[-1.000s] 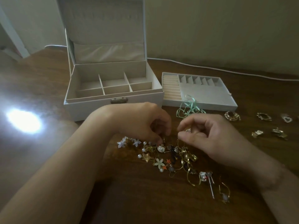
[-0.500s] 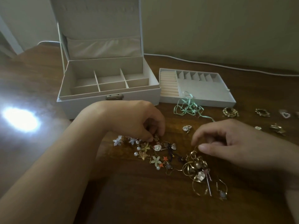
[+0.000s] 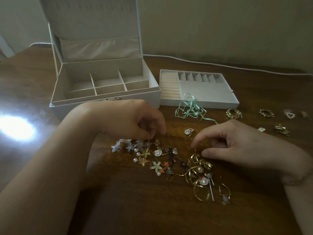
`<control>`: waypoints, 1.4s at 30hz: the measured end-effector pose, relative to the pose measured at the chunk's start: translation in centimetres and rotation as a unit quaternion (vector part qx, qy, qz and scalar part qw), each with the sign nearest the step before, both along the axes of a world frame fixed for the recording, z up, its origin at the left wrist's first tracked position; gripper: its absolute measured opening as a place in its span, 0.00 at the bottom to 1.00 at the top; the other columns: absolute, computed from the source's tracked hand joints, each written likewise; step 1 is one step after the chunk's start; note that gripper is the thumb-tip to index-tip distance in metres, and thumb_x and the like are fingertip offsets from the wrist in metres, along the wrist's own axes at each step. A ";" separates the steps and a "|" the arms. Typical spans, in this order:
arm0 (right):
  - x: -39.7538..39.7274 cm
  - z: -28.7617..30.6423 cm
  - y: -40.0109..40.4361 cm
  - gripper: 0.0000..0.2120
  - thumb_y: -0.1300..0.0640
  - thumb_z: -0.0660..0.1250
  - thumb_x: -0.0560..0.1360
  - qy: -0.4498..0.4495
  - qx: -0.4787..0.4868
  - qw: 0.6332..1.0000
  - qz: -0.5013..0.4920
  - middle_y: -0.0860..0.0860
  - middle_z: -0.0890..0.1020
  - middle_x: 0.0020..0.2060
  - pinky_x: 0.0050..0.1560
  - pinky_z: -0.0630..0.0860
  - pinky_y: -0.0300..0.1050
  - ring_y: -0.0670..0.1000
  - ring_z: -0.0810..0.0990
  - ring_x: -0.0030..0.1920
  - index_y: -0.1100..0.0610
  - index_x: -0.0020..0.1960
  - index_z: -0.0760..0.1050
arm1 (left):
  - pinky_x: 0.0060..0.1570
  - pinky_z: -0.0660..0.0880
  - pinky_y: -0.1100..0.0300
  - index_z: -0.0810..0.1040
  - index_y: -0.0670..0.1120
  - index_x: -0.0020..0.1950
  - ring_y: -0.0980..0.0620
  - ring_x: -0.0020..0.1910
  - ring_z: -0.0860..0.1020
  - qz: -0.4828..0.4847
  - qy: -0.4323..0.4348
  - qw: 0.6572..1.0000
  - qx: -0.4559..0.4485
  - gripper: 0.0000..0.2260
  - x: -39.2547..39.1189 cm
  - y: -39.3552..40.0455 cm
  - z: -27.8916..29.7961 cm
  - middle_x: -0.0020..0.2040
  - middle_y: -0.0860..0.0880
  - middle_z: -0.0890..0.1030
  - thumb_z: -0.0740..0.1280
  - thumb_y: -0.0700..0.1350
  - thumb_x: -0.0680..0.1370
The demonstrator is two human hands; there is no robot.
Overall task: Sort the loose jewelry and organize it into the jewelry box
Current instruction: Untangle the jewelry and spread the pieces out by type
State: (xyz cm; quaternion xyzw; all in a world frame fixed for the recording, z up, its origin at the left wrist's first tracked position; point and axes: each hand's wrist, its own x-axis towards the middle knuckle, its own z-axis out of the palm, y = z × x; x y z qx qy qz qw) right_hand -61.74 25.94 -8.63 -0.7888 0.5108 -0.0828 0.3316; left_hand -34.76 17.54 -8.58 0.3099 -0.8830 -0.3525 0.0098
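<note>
Over the jewelry pile (image 3: 171,163), both hands (image 3: 135,121) (image 3: 237,143) pinch pieces; no writing legible.

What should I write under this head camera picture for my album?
Two hands, left and right, pick through a tangled jewelry pile in front of an open white jewelry box and its tray.

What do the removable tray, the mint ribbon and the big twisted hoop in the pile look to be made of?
Removable tray: matte, velvety fabric lining, likely over board, with soft ring rolls. Mint ribbon: thin, slightly glossy satin or plastic curling ribbon. Twisted hoop: shiny gold-toned metal, probably plated; it glints.
</note>
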 end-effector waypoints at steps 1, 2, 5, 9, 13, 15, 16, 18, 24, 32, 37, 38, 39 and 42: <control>0.0 -0.1 0.0 0.12 0.53 0.71 0.74 0.000 0.003 1.000 0.004 0.47 0.70 0.27 0.32 0.67 0.37 0.44 0.68 0.28 0.37 0.53 0.80 | 0.38 0.75 0.67 0.81 0.55 0.56 0.59 0.40 0.82 -0.004 0.006 1.000 0.004 0.17 0.0 0.0 0.0 0.43 0.57 0.83 0.70 0.34 0.76; -0.1 -0.2 -0.1 0.12 0.53 0.72 0.74 0.003 0.002 1.000 0.009 0.47 0.70 0.26 0.32 0.67 0.38 0.45 0.68 0.28 0.37 0.53 0.80 | 0.38 0.76 0.66 0.81 0.54 0.57 0.58 0.40 0.82 -0.006 0.014 1.000 0.007 0.17 0.1 0.0 0.1 0.43 0.56 0.83 0.70 0.33 0.76; 0.2 -0.8 -0.2 0.10 0.53 0.72 0.74 0.020 -0.019 0.999 0.020 0.47 0.73 0.27 0.32 0.68 0.43 0.46 0.70 0.29 0.37 0.51 0.81 | 0.39 0.77 0.64 0.80 0.53 0.58 0.54 0.41 0.81 -0.008 0.037 0.999 0.023 0.18 0.1 0.1 0.1 0.44 0.55 0.83 0.70 0.32 0.75; 0.1 -0.7 -0.2 0.06 0.51 0.73 0.73 0.011 -0.037 0.999 0.016 0.48 0.75 0.28 0.34 0.70 0.44 0.47 0.71 0.30 0.40 0.47 0.81 | 0.40 0.78 0.63 0.80 0.52 0.60 0.52 0.42 0.82 -0.009 0.048 0.998 0.039 0.19 0.1 0.2 0.1 0.44 0.53 0.83 0.70 0.31 0.75; 0.4 0.0 0.1 0.06 0.47 0.71 0.69 -0.080 -0.051 0.995 -0.014 0.56 0.78 0.31 0.31 0.68 0.37 0.51 0.71 0.29 0.41 0.46 0.82 | 0.42 0.79 0.61 0.79 0.50 0.61 0.52 0.42 0.82 -0.006 0.053 0.997 0.053 0.19 0.1 0.2 0.3 0.45 0.52 0.82 0.71 0.32 0.75; 0.8 0.0 0.3 0.08 0.45 0.69 0.68 -0.115 -0.051 0.992 -0.028 0.57 0.78 0.30 0.30 0.69 0.39 0.54 0.72 0.30 0.42 0.46 0.83 | 0.43 0.79 0.60 0.79 0.51 0.61 0.51 0.42 0.82 -0.002 0.056 0.997 0.053 0.19 0.1 0.3 0.3 0.45 0.52 0.82 0.71 0.32 0.75; 1.1 -0.1 0.4 0.08 0.45 0.69 0.68 -0.127 -0.051 0.990 -0.033 0.58 0.77 0.30 0.30 0.69 0.41 0.56 0.72 0.30 0.43 0.46 0.83 | 0.43 0.80 0.59 0.79 0.51 0.61 0.51 0.43 0.82 0.000 0.057 0.997 0.051 0.19 0.1 0.3 0.2 0.45 0.52 0.82 0.71 0.32 0.75; 1.8 -0.5 0.4 0.06 0.47 0.71 0.70 -0.149 -0.044 0.987 -0.046 0.57 0.75 0.28 0.30 0.69 0.42 0.55 0.71 0.29 0.45 0.46 0.83 | 0.44 0.81 0.57 0.79 0.52 0.61 0.51 0.44 0.81 0.004 0.053 0.998 0.042 0.20 0.0 0.2 0.2 0.46 0.53 0.82 0.72 0.33 0.75; 2.5 -1.1 0.5 0.05 0.52 0.70 0.74 -0.118 -0.068 0.990 -0.048 0.55 0.76 0.30 0.29 0.68 0.34 0.44 0.70 0.27 0.45 0.49 0.82 | 0.43 0.80 0.59 0.79 0.52 0.61 0.53 0.43 0.82 0.008 0.033 0.999 0.023 0.20 -0.1 0.2 0.3 0.45 0.53 0.82 0.72 0.33 0.75; 0.7 -0.2 0.1 0.09 0.47 0.71 0.72 -0.003 0.005 1.000 0.009 0.55 0.77 0.32 0.33 0.72 0.43 0.52 0.74 0.31 0.35 0.50 0.80 | 0.49 0.79 0.40 0.80 0.47 0.60 0.42 0.45 0.82 0.053 0.087 0.995 0.015 0.18 1.6 0.3 1.6 0.46 0.47 0.84 0.71 0.30 0.75; 0.5 0.0 -0.2 0.14 0.37 0.60 0.67 0.008 0.013 1.000 0.027 0.35 0.83 0.45 0.46 0.78 0.44 0.41 0.81 0.46 0.32 0.49 0.80 | 0.55 0.79 0.46 0.80 0.47 0.61 0.47 0.48 0.84 0.055 0.077 0.995 0.017 0.17 2.4 0.2 2.3 0.46 0.48 0.86 0.70 0.32 0.76; 0.3 0.0 -0.3 0.13 0.39 0.60 0.67 0.004 0.018 1.000 0.025 0.33 0.82 0.46 0.47 0.77 0.43 0.39 0.81 0.47 0.32 0.48 0.80 | 0.55 0.79 0.50 0.80 0.48 0.61 0.49 0.48 0.84 0.054 0.060 0.996 0.022 0.17 2.6 0.1 2.3 0.46 0.49 0.87 0.70 0.33 0.76; 0.2 0.0 -0.3 0.13 0.39 0.61 0.68 0.000 0.026 0.999 0.027 0.33 0.82 0.46 0.47 0.78 0.44 0.40 0.81 0.47 0.31 0.48 0.80 | 0.55 0.79 0.53 0.80 0.50 0.61 0.51 0.48 0.85 0.053 0.037 0.998 0.027 0.17 2.8 0.1 2.3 0.46 0.50 0.87 0.70 0.33 0.76; 0.0 -0.3 -0.2 0.12 0.44 0.67 0.72 -0.003 0.034 0.999 0.039 0.48 0.83 0.42 0.44 0.78 0.49 0.49 0.80 0.41 0.29 0.52 0.77 | 0.52 0.78 0.62 0.80 0.55 0.58 0.59 0.46 0.84 0.049 -0.049 0.997 0.022 0.17 3.1 -0.1 2.0 0.44 0.56 0.86 0.71 0.35 0.76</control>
